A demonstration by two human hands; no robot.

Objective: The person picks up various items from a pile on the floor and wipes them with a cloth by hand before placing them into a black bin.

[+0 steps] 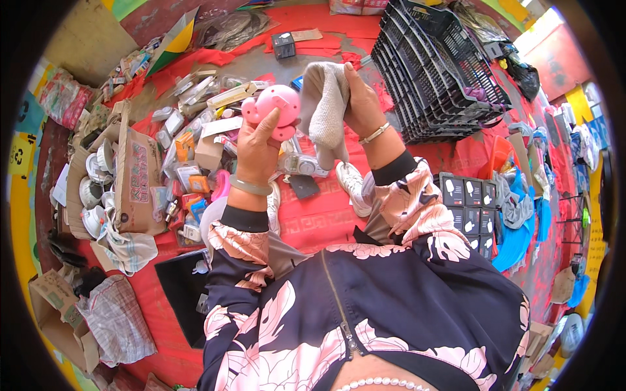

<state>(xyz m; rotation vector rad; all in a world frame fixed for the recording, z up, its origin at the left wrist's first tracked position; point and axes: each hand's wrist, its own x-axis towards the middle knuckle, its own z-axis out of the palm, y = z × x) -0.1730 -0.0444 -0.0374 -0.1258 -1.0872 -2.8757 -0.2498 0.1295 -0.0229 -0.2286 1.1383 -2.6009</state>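
In front of my chest, my left hand (255, 155) is closed round a round pink animal-shaped toy (279, 103) with small dark eyes. Its thumb lies across the toy's front. Beside it, my right hand (366, 107) grips a grey-beige knitted cloth (324, 107), thumb up along its edge. The cloth hangs down in folds, shaped like a glove or a sock; I cannot tell which. Toy and cloth are close together, held above the red floor covering (313, 218).
Left lies a heap of small packaged goods (195, 150), beside a cardboard box (140, 179) with white bowls (92, 192). Black crates (437, 72) stand stacked at the far right. Small black boxes (466, 202) sit nearer right. A black tray (182, 293) lies by my left side.
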